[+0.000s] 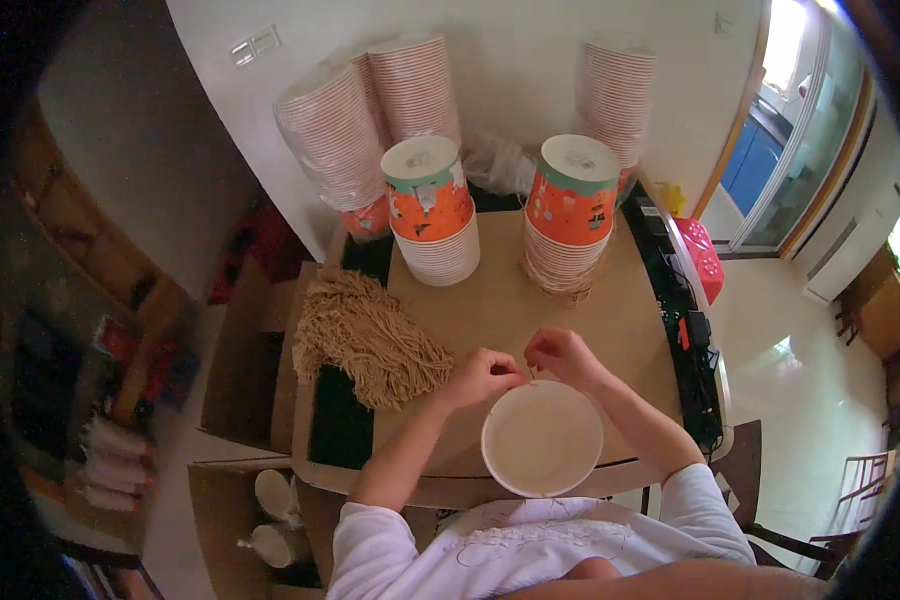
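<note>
One white tub (pixel 542 440), round-mouthed and smooth inside, was at the near edge of the table (pixel 320 482), opening toward the viewer. Two bare hands worked at its far rim. The right hand (pixel 564 354) had its fingertips pinched on one thin brown strand (pixel 531 373); the left hand (pixel 484 378) had its fingers bent in beside the rim, exact grip not tellable. One heap of tan cords (pixel 370 340), twisted and fibrous, lay left of the hands; cords too many to count. Two printed stacks (pixel 430 212) of nested tubs stood inverted beyond, orange and green on top, pale ridged rims below, flat circular bases uppermost. Behind, three tall stacks (pixel 415 85) could be made out at left and one tall stack (pixel 620 105) at right, finely ribbed, clear film visible around some. One tan sheet (pixel 500 300), flat, covered much of the table. One red stool (pixel 702 262) stood past the right edge.
</note>
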`<move>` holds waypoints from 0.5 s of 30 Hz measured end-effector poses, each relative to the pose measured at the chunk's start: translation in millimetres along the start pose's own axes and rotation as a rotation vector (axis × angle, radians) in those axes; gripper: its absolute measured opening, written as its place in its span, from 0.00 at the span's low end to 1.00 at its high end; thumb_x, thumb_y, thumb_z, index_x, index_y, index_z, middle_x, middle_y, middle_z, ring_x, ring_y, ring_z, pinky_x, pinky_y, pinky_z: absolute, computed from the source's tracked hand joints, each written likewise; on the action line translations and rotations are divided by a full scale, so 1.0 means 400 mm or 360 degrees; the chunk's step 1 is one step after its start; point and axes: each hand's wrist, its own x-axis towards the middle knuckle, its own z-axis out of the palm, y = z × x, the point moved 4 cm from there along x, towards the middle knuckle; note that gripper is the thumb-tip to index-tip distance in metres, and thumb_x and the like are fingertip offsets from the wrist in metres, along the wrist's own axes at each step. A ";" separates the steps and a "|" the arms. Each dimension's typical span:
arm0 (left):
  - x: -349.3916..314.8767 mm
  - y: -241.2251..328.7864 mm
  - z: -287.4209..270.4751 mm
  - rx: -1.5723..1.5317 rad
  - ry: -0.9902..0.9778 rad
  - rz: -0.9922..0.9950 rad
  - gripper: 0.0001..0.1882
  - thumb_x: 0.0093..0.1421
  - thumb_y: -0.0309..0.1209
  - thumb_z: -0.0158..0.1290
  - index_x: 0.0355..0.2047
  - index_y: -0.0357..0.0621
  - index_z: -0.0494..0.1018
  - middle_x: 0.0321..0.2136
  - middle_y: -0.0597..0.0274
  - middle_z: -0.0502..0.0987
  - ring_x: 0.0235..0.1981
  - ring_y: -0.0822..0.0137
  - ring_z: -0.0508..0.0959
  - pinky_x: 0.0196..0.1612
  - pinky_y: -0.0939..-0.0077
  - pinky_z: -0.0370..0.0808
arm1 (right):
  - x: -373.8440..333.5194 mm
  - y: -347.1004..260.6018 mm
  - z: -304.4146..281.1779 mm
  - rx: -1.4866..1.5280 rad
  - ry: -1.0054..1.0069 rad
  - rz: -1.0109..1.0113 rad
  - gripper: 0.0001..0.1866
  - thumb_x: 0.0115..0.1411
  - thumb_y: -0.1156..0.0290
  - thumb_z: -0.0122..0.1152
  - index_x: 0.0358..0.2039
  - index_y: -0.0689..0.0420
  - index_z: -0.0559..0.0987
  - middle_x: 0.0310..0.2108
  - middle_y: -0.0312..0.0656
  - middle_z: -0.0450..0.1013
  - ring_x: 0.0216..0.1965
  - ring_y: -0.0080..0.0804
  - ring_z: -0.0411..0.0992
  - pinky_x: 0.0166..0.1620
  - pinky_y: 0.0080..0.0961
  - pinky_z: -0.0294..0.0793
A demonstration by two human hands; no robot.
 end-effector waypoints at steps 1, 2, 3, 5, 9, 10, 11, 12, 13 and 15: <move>0.004 0.000 -0.004 -0.0152 -0.0029 0.0031 0.07 0.50 0.29 0.57 0.26 0.39 0.75 0.22 0.63 0.77 0.25 0.79 0.73 0.31 0.81 0.71 | 0.000 0.005 0.001 -0.0001 -0.0033 -0.0001 0.02 0.52 0.80 0.55 0.28 0.63 0.74 0.22 0.36 0.72 0.26 0.19 0.70 0.31 0.17 0.70; 0.004 0.000 -0.006 -0.0305 -0.0055 0.0058 0.05 0.51 0.28 0.56 0.26 0.39 0.75 0.23 0.64 0.77 0.26 0.79 0.73 0.32 0.81 0.71 | -0.002 0.001 0.004 -0.0002 -0.0038 0.0002 0.02 0.52 0.80 0.55 0.28 0.63 0.74 0.22 0.36 0.72 0.26 0.19 0.70 0.31 0.17 0.70; 0.004 -0.008 -0.004 -0.0309 -0.0053 0.0056 0.05 0.51 0.28 0.56 0.26 0.39 0.75 0.23 0.64 0.77 0.26 0.79 0.73 0.32 0.81 0.71 | -0.007 -0.005 0.007 -0.0052 -0.0037 -0.0001 0.02 0.52 0.80 0.54 0.28 0.63 0.74 0.23 0.37 0.72 0.26 0.19 0.70 0.31 0.17 0.70; 0.011 -0.016 0.001 -0.0433 -0.0002 0.0140 0.02 0.53 0.24 0.54 0.25 0.40 0.74 0.25 0.66 0.76 0.28 0.78 0.74 0.34 0.82 0.71 | -0.012 -0.006 0.009 -0.0103 -0.0033 0.0001 0.02 0.52 0.80 0.54 0.28 0.63 0.74 0.23 0.37 0.72 0.26 0.19 0.70 0.31 0.18 0.70; 0.006 -0.012 0.022 -0.0266 -0.0023 0.0234 0.02 0.53 0.22 0.53 0.24 0.40 0.73 0.25 0.67 0.75 0.30 0.77 0.74 0.34 0.81 0.71 | -0.021 -0.003 0.001 -0.0059 -0.0032 0.0060 0.02 0.52 0.79 0.54 0.26 0.63 0.75 0.22 0.37 0.72 0.25 0.19 0.69 0.29 0.19 0.70; 0.005 -0.013 0.020 -0.0230 0.0011 0.0341 0.00 0.52 0.23 0.54 0.25 0.40 0.74 0.26 0.67 0.74 0.30 0.76 0.74 0.33 0.80 0.71 | -0.023 -0.002 -0.001 -0.0116 -0.0044 0.0106 0.02 0.52 0.80 0.54 0.27 0.63 0.74 0.23 0.37 0.72 0.26 0.19 0.69 0.30 0.17 0.70; 0.005 -0.008 0.018 -0.0194 0.0042 0.0450 0.01 0.52 0.23 0.54 0.26 0.40 0.75 0.26 0.66 0.74 0.30 0.75 0.74 0.33 0.80 0.71 | -0.024 0.000 -0.004 -0.0119 -0.0043 0.0105 0.02 0.52 0.80 0.54 0.27 0.63 0.74 0.23 0.37 0.72 0.26 0.19 0.69 0.30 0.17 0.70; 0.006 -0.006 0.017 -0.0194 0.0043 0.0454 0.01 0.52 0.23 0.54 0.26 0.40 0.75 0.26 0.66 0.74 0.30 0.75 0.74 0.33 0.80 0.71 | -0.026 0.007 -0.004 -0.0060 -0.0051 0.0134 0.02 0.52 0.79 0.55 0.27 0.63 0.74 0.23 0.37 0.72 0.26 0.19 0.69 0.30 0.17 0.70; 0.006 -0.002 0.017 -0.0044 0.0047 0.0494 0.03 0.51 0.23 0.54 0.28 0.42 0.76 0.26 0.65 0.73 0.29 0.73 0.74 0.32 0.79 0.71 | -0.028 0.011 -0.004 0.0000 -0.0060 0.0163 0.02 0.52 0.79 0.55 0.27 0.63 0.74 0.23 0.37 0.72 0.26 0.19 0.69 0.30 0.17 0.70; 0.003 0.010 0.018 0.0106 0.0051 0.0533 0.05 0.51 0.23 0.55 0.30 0.43 0.77 0.27 0.64 0.73 0.28 0.71 0.74 0.32 0.78 0.71 | -0.032 0.004 -0.003 -0.0021 -0.0069 0.0172 0.02 0.52 0.79 0.55 0.27 0.63 0.74 0.23 0.37 0.72 0.26 0.19 0.69 0.29 0.17 0.70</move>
